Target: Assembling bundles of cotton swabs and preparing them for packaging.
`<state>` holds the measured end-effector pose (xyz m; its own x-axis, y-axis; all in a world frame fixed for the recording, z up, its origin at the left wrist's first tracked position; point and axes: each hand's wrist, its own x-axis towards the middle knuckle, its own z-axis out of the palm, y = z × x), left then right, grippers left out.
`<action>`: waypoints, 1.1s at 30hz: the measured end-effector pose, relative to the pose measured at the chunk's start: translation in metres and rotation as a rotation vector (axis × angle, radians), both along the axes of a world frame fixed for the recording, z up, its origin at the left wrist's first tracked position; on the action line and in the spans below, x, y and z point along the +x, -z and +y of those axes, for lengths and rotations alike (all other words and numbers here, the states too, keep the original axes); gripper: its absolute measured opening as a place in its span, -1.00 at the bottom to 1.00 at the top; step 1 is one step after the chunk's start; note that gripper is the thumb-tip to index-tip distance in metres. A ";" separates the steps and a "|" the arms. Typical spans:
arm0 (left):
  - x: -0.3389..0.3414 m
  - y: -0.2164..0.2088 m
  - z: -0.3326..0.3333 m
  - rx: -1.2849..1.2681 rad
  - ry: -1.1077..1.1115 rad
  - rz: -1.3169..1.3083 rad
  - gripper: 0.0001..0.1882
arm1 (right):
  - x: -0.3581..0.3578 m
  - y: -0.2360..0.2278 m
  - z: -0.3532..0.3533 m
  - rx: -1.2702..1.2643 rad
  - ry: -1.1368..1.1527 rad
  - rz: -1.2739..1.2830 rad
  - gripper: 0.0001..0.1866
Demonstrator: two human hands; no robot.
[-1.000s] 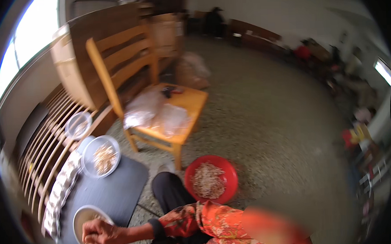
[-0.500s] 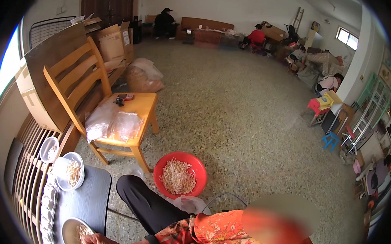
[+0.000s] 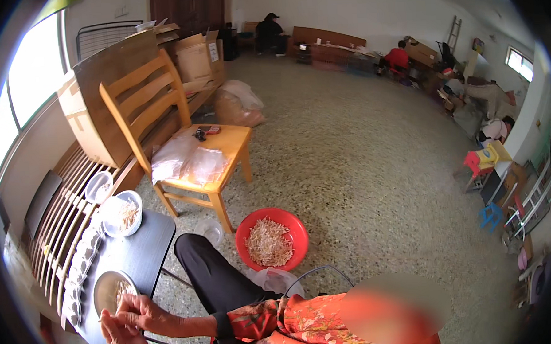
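Note:
At the lower left, my right hand is closed in a pinch at the near rim of a metal bowl. My left hand meets it just below, with its fingers curled and pressed together. Whatever is between the fingertips is too small to make out. Slender pale pieces lie in the bowl, which stands on a dark table. A white plastic tub with similar pieces is at the table's far end. Along the left edge runs a row of white, crinkled bundles.
A red basin of pale slender pieces stands on the floor, beside my knee. Beyond is a wooden chair with clear plastic bags. Cardboard boxes line the left wall; several people sit farther off.
The whole view has shifted, so the room lies farther right in the picture. More of my left hand shows, and my hands are together at the bowl's near rim.

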<state>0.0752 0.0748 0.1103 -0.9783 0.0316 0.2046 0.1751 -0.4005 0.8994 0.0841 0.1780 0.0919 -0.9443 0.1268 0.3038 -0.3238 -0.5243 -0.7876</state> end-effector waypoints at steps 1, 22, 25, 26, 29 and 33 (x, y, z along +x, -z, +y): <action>0.006 0.000 -0.004 -0.189 -0.085 0.100 -0.65 | -0.006 0.005 -0.003 0.036 -0.041 0.069 -0.76; 0.028 -0.048 -0.072 0.492 -0.149 -0.288 -0.62 | -0.032 0.130 0.164 0.501 -0.065 -0.359 -0.78; 0.029 -0.059 -0.068 0.318 -0.052 -0.250 -0.68 | -0.028 0.120 0.163 0.507 -0.053 -0.337 -0.79; 0.028 -0.061 -0.064 0.226 -0.003 -0.248 -0.70 | -0.027 0.120 0.163 0.501 -0.054 -0.313 -0.79; 0.017 -0.040 -0.068 0.058 0.028 -0.257 -0.74 | -0.026 0.116 0.165 0.493 -0.061 -0.327 -0.81; 0.002 0.019 -0.101 -0.189 0.191 -0.308 -0.77 | -0.029 0.101 0.165 0.475 0.004 -0.395 -0.82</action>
